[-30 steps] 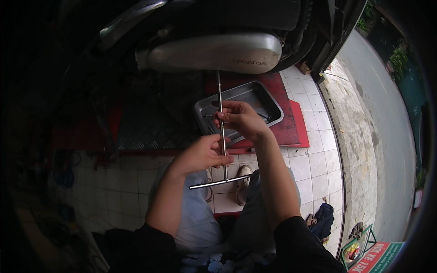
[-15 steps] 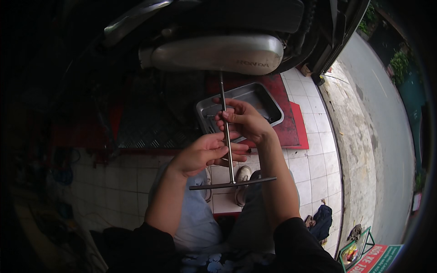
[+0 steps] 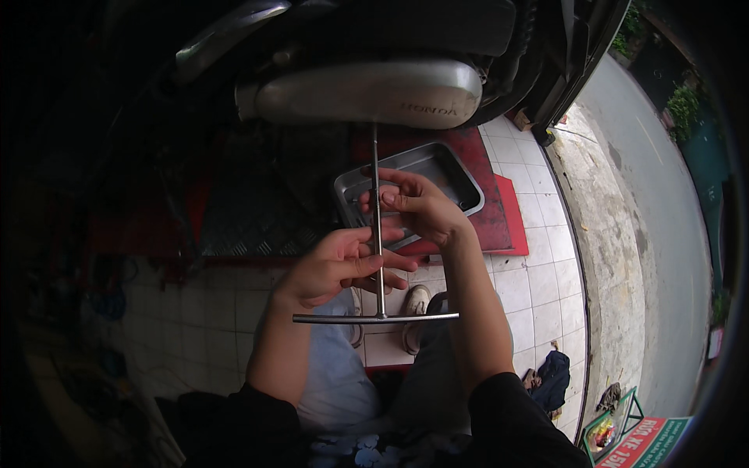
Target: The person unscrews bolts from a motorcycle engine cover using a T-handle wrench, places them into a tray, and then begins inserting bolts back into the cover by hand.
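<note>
A steel T-handle wrench (image 3: 379, 292) runs up beneath a silver oblong engine cover (image 3: 351, 93), its crossbar low between my forearms. My right hand (image 3: 409, 203) pinches the upper shaft between thumb and fingers. Lower down, my left hand (image 3: 347, 269) has its fingers spread loosely behind the shaft, the thumb touching it. Behind both hands, a metal tray (image 3: 468, 179) lies on a red platform (image 3: 511, 234); part of the tray is hidden by my hands and the shaft.
The dark motorcycle body (image 3: 437, 23) fills the top. Tiled floor (image 3: 546, 288) runs under my feet and right to a kerb and road (image 3: 655, 195). A dark cloth heap (image 3: 554, 382) and a red-and-green sign (image 3: 640, 437) lie at lower right; the left side is very dark.
My left fingers have loosened and spread from their earlier hold. The wrench's crossbar has turned to lie nearly level and has shifted left. My right hand stays on the upper shaft.
</note>
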Tool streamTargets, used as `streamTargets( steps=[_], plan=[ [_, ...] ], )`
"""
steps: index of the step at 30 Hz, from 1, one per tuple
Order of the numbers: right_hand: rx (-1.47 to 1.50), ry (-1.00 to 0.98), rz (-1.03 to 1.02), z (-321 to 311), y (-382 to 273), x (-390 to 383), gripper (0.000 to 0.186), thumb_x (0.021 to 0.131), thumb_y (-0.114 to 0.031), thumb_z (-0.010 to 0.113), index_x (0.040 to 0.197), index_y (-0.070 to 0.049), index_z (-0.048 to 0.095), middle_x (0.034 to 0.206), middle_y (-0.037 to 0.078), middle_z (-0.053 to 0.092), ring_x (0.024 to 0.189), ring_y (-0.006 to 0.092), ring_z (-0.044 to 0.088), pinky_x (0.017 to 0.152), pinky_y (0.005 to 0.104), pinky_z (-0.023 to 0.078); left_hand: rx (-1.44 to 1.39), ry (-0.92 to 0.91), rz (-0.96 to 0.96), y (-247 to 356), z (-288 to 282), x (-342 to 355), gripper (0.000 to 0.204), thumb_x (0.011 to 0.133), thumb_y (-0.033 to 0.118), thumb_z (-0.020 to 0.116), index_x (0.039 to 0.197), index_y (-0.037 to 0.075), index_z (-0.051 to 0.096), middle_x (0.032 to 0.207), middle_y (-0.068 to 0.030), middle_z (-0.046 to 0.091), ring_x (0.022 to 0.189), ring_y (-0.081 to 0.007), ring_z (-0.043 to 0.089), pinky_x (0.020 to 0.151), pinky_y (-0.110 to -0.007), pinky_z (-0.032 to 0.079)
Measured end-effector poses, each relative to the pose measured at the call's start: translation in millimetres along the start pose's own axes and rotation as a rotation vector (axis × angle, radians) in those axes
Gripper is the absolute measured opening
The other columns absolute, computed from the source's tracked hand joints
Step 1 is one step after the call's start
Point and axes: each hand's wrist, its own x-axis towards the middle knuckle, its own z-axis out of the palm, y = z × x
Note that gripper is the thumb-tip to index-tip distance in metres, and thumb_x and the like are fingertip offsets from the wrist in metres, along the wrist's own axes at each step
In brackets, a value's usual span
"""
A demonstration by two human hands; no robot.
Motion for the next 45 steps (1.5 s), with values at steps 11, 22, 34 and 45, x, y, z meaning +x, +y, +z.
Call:
streamTargets(
  steps=[11,22,34,45],
  plan=[
    [-0.161,0.123,0.137,-9.2,10.8,3.7,0.040,0.086,-0.012,0.073,0.121,-0.001,0.056,0.086,-0.001,0.064,0.081,0.0078,0.062,0.075,0.0218,0.051,0.281,0.011,-0.135,-1.9,-7.3,2.8,0.076,0.091,0.028,0.068,0.144,-0.007,0.028,0.114,-0.0238,0.065,0.102,-0.0305,0.068,0.081,-0.032,0.057],
    [-0.110,0.157,0.105,19.2,0.4,2.5,0.034,0.091,-0.026,0.068,0.114,-0.002,0.058,0.087,0.003,0.065,0.086,0.0141,0.064,0.075,0.0265,0.052,-0.139,-0.072,0.005,-6.4,1.1,2.7,0.066,0.096,0.014,0.059,0.147,-0.005,0.022,0.136,-0.0236,0.052,0.124,-0.0300,0.056,0.093,-0.035,0.052],
    [-0.215,0.156,0.150,-12.0,12.7,4.5,0.041,0.088,-0.009,0.070,0.124,0.001,0.053,0.087,0.004,0.065,0.083,0.0150,0.066,0.073,0.0278,0.053,0.289,0.013,-0.202,-3.2,-8.0,5.5,0.056,0.094,0.022,0.064,0.139,-0.004,0.041,0.119,-0.0238,0.064,0.105,-0.0287,0.067,0.082,-0.034,0.058],
    [-0.031,0.000,0.066,6.6,-3.1,-5.3,0.052,0.086,-0.006,0.070,0.130,0.004,0.046,0.091,0.010,0.069,0.088,0.0193,0.068,0.079,0.0295,0.056,-0.012,0.034,0.042,-4.4,3.4,5.6,0.065,0.096,0.025,0.060,0.144,-0.005,0.029,0.131,-0.0228,0.057,0.117,-0.0271,0.061,0.088,-0.031,0.054]
  ],
)
